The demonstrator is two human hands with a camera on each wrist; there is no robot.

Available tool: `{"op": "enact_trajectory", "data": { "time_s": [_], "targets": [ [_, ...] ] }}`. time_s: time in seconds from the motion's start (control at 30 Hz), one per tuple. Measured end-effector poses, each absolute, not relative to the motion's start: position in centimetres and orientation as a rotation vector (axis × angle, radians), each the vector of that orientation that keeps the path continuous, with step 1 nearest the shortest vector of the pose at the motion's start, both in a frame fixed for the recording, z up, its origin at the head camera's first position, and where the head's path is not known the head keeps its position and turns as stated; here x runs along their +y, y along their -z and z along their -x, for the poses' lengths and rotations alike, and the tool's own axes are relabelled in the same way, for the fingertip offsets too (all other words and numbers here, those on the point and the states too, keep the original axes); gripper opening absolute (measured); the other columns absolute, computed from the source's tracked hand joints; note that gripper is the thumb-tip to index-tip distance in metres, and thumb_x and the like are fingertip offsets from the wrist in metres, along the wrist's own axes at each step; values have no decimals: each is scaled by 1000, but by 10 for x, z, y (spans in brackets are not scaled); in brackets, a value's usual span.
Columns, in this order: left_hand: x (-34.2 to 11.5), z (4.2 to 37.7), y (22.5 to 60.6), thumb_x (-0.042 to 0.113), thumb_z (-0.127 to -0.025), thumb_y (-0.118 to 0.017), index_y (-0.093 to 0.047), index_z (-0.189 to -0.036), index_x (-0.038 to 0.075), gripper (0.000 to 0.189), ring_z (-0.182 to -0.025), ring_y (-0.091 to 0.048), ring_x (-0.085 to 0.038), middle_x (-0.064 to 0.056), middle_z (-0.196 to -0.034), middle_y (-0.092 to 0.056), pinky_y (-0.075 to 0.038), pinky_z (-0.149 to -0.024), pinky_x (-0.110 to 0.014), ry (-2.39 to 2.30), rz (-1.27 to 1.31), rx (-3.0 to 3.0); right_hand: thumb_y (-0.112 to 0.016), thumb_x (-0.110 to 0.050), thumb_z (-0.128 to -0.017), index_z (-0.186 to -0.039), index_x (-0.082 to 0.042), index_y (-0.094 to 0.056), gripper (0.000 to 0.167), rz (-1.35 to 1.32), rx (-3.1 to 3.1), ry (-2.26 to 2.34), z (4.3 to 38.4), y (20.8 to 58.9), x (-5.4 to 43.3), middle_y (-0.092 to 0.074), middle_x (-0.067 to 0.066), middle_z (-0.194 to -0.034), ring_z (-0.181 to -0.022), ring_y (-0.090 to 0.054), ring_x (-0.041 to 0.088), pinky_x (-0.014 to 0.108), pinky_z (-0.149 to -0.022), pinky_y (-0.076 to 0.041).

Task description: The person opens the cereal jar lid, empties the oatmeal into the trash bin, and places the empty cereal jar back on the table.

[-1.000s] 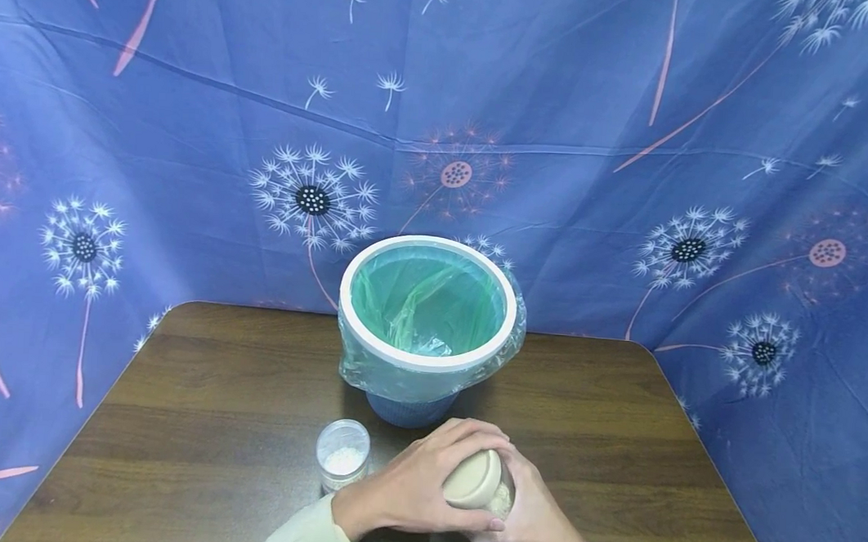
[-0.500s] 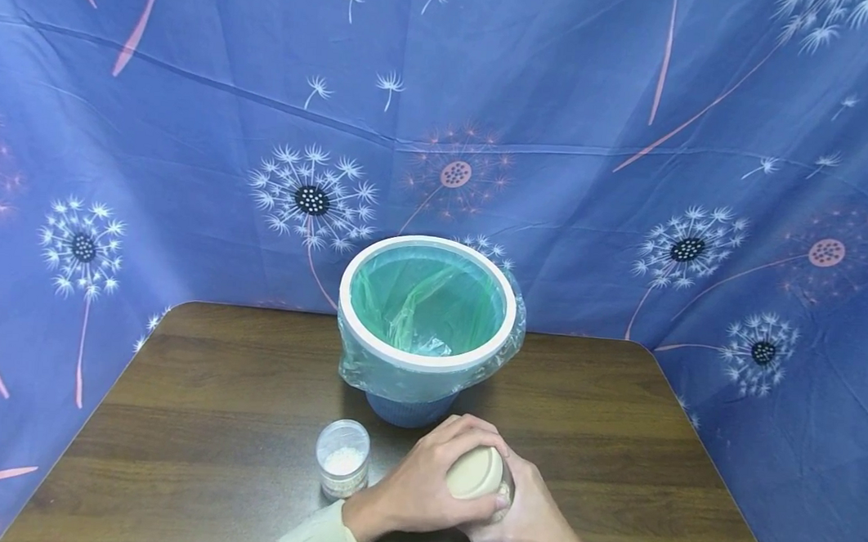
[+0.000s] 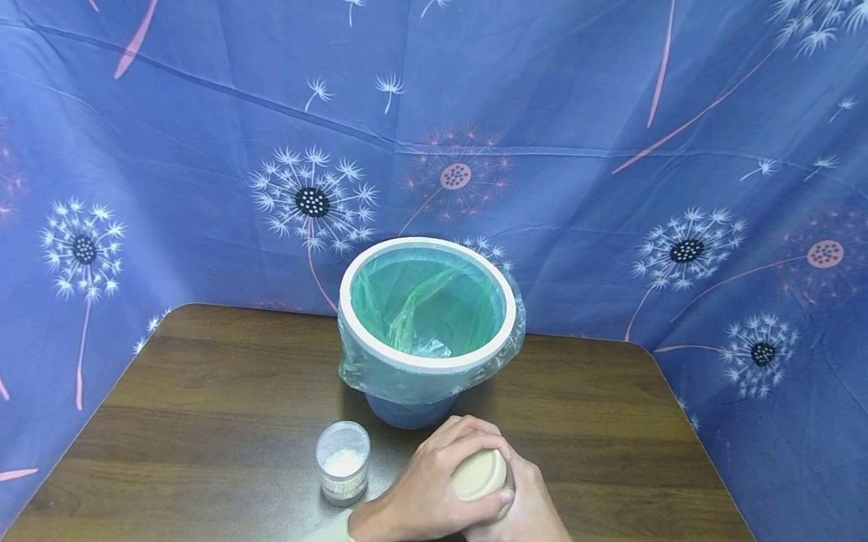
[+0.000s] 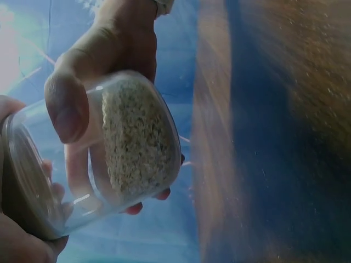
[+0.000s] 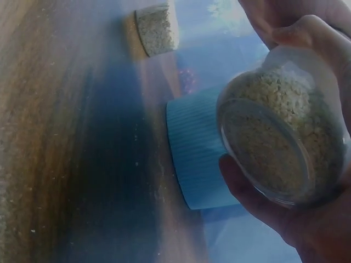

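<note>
Both hands hold a clear jar (image 4: 140,142) of pale grain flakes, raised off the table and tilted. My left hand (image 3: 430,488) grips its cream lid (image 3: 478,475), the thumb at the lid's near edge. Around the jar's body curls my right hand (image 3: 535,518); its thumb presses the clear wall in the left wrist view. The jar's round base faces the camera in the right wrist view. Left of the hands stands a second clear jar (image 3: 343,464), uncovered, with white flaky contents. Parts of the fingers on the far side are hidden.
Behind the hands stands a blue bin (image 3: 408,413) with a white rim (image 3: 425,367) and a green translucent liner (image 3: 381,301) folded over it. All rests on a brown wooden table (image 3: 214,399). A blue dandelion-print cloth (image 3: 562,81) hangs around the back and sides.
The left hand and its sleeve have shifted slightly right, and its thumb has moved up along the lid's edge. The lid sits slightly farther right, covering the grain seen earlier beside it.
</note>
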State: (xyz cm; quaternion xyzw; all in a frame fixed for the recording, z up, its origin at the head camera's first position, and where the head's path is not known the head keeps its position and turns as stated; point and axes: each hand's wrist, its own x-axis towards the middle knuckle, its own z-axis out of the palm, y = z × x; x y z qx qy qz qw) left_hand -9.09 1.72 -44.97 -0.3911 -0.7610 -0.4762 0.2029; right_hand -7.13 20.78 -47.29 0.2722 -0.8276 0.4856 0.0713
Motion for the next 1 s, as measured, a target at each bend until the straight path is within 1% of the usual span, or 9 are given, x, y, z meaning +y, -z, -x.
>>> {"op": "enact_trajectory", "data": {
  "time_s": [0.27,0.37,0.47,0.53,0.6,0.73,0.83,0.93,1.0],
  "targets": [
    [19,88,444,34,-89,-83,-73,-120,25,34,-117,-59,-5,13,-126,-66,-49,-95,-21,1341,1072,-2093,-98,-6,-50,-141,-22,-60,101,-794,-2479,-1402,71,471,207,-71,-5,-119,-97,-69,12,33,-81,-58],
    [22,89,443,32,-89,-83,-74,-121,23,34,-115,-60,-6,11,-125,-66,-49,-94,-22,1348,995,-2083,-100,-13,-51,-143,-22,-59,102,-757,-2472,-1313,73,470,205,-71,-5,-123,-99,-69,12,34,-82,-59],
    [26,89,443,30,-88,-83,-74,-121,22,35,-112,-62,-8,10,-124,-67,-50,-92,-25,1345,868,-2086,-103,-23,-53,-147,-21,-58,105,-724,-2447,-1233,77,470,202,-71,-4,-127,-104,-69,13,36,-85,-59],
    [30,88,443,29,-86,-84,-74,-120,23,35,-111,-62,-9,10,-124,-67,-51,-92,-27,1359,793,-2110,-104,-26,-53,-148,-20,-58,105,-711,-2423,-1197,79,471,200,-71,-4,-127,-105,-70,14,37,-86,-59],
    [33,86,443,31,-85,-85,-74,-119,23,36,-111,-62,-9,11,-124,-67,-51,-93,-29,1369,732,-2147,-104,-26,-52,-147,-19,-59,105,-697,-2407,-1179,79,472,199,-72,-4,-127,-105,-70,14,37,-87,-60],
    [36,81,443,33,-84,-85,-74,-119,24,38,-112,-60,-9,12,-125,-66,-51,-93,-33,1407,630,-2235,-102,-22,-51,-141,-17,-62,99,-659,-2405,-1132,78,476,198,-71,-6,-120,-99,-70,12,37,-82,-60],
    [37,78,444,36,-84,-84,-72,-119,25,38,-112,-59,-8,13,-126,-65,-51,-91,-34,1409,582,-2295,-101,-20,-52,-140,-15,-62,96,-645,-2429,-1112,77,478,198,-70,-7,-118,-98,-69,11,36,-80,-60],
    [33,77,445,42,-87,-81,-68,-127,27,45,-116,-56,-9,13,-133,-61,-51,-91,-34,1380,626,-2348,-99,-17,-53,-140,-14,-60,95,-672,-2444,-1120,78,477,201,-70,-5,-120,-100,-69,13,37,-81,-60],
    [28,76,444,45,-88,-80,-63,-139,29,56,-121,-54,-10,12,-142,-57,-51,-92,-35,1347,708,-2386,-99,-15,-55,-141,-14,-60,95,-702,-2451,-1156,78,475,203,-70,-4,-122,-102,-69,14,37,-83,-60]
  ]
}}
